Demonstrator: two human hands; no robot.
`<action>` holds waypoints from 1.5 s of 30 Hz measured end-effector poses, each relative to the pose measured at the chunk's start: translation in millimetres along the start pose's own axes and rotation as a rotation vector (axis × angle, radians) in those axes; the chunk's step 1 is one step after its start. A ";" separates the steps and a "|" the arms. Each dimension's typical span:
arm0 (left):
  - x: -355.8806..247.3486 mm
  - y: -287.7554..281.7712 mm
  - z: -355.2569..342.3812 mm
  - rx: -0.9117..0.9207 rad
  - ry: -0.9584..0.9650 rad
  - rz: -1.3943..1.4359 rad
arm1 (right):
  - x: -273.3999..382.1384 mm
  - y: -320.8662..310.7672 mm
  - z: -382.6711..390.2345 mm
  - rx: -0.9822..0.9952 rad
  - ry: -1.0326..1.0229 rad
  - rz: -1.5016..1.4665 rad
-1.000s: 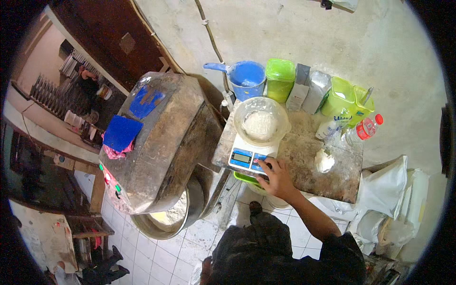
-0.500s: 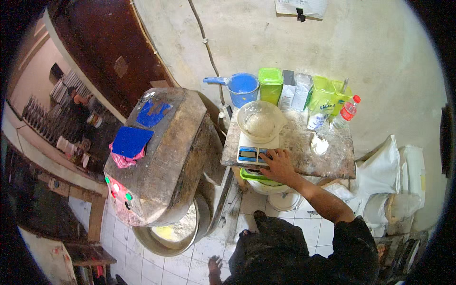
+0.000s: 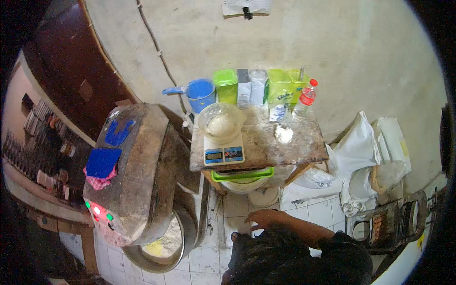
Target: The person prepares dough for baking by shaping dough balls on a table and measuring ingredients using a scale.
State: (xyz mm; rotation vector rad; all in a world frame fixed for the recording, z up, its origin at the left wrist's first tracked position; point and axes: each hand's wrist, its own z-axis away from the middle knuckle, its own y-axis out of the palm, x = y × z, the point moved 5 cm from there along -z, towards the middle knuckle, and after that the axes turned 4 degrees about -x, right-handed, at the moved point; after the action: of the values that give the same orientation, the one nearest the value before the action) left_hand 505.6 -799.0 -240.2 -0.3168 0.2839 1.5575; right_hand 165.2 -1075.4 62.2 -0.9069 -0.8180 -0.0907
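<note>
My right hand [image 3: 261, 219] hangs in front of my dark shirt, below the front edge of the small wooden table [image 3: 266, 154]. Its thumb and fingers are apart, with nothing seen between them. My left hand is out of view. On the table's front left stands a white kitchen scale [image 3: 224, 155] with a blue panel. A translucent bowl [image 3: 220, 124] with some pale powder inside rests on top of it. To the right, a small heap of white powder [image 3: 284, 134] lies on the wood.
Along the wall stand a blue dipper [image 3: 200, 95], a green lidded container [image 3: 225, 87], foil packs [image 3: 258, 88] and a red-capped bottle [image 3: 304, 100]. A mixer [image 3: 137, 161] with a flour-filled metal bowl [image 3: 187, 237] is left. White sacks [image 3: 356, 147] stand right. A distant person [image 3: 53, 135] is at far left.
My right hand has left the scale's buttons and drawn back toward my body. My left hand has gone out of view. The view has shifted to the right.
</note>
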 end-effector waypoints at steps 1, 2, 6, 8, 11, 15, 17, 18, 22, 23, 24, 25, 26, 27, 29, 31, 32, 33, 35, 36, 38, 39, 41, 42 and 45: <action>-17.1 11.9 0.5 0.039 0.019 -0.054 | -4.2 -3.6 13.0 0.038 0.022 -0.006; -39.7 20.8 5.9 0.068 0.049 -0.107 | -5.3 -7.0 23.5 0.075 0.032 -0.016; -157.4 76.0 43.9 0.197 0.170 -0.310 | -25.2 -108.9 76.5 -0.292 0.084 -0.079; -231.6 119.7 76.5 0.266 0.249 -0.397 | -52.4 -159.7 107.8 -0.508 0.078 -0.117; -330.2 196.4 138.4 0.387 0.424 -0.497 | -86.9 -235.5 165.9 -0.916 0.105 -0.153; -453.4 322.2 237.4 0.392 0.818 -0.735 | -161.8 -292.3 215.1 -1.211 0.197 -0.430; -507.9 376.1 272.0 0.401 1.075 -0.711 | -188.0 -316.8 223.7 -1.342 0.105 -0.469; -533.3 403.5 289.2 0.394 1.187 -0.687 | -200.9 -328.2 227.0 -1.341 0.119 -0.526; -627.7 496.2 296.7 0.126 1.587 -0.704 | -263.1 -386.9 223.7 -1.332 0.142 -0.668; -643.3 514.2 293.1 0.029 1.641 -0.743 | -278.9 -409.0 218.0 -1.353 0.112 -0.637; -655.9 526.8 285.7 -0.078 1.688 -0.784 | -294.2 -430.0 206.8 -1.371 0.079 -0.611; -666.6 539.5 273.6 -0.123 1.733 -0.778 | -311.8 -450.7 194.6 -1.365 0.094 -0.574; -675.4 544.6 266.0 -0.186 1.775 -0.777 | -321.1 -471.3 179.8 -1.355 0.097 -0.544; -679.0 546.6 263.5 -0.249 1.810 -0.777 | -326.1 -489.5 164.9 -1.349 0.077 -0.461; -680.6 545.8 258.5 -0.223 1.702 -0.562 | -333.4 -511.8 139.7 -1.336 0.053 -0.299; -668.9 529.6 245.3 -0.155 1.555 -0.348 | -337.4 -519.4 125.9 -1.348 0.068 -0.200; -654.3 526.0 252.8 -0.126 1.420 -0.257 | -344.7 -521.3 124.4 -1.360 0.087 -0.150; -636.1 514.7 260.1 -0.194 1.403 -0.268 | -343.6 -524.8 127.0 -1.354 0.008 -0.172; -593.3 486.9 261.7 -0.345 1.394 -0.360 | -337.4 -527.9 126.2 -1.348 0.049 -0.219; -567.6 475.3 258.5 -0.417 1.392 -0.449 | -337.5 -525.9 123.0 -1.346 0.073 -0.243; -547.9 470.2 248.1 -0.534 1.372 -0.610 | -340.5 -524.9 118.7 -1.452 0.010 -0.197; -543.4 474.1 237.8 -0.585 1.357 -0.683 | -332.1 -526.8 121.7 -1.463 0.011 -0.186; -542.2 489.8 228.5 -0.668 1.314 -0.788 | -330.8 -527.0 125.0 -1.502 0.020 -0.167; -543.9 493.0 225.7 -0.662 1.325 -0.777 | -332.6 -527.7 123.7 -1.494 0.026 -0.195; -543.2 498.1 212.5 -0.659 1.370 -0.763 | -337.0 -528.7 127.0 -1.476 0.056 -0.227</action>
State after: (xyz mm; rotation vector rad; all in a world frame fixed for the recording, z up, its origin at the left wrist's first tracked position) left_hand 4.9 -1229.4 150.2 -1.7805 0.5902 0.4170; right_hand -356.0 -1404.6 232.8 -2.1574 -0.7262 -1.0091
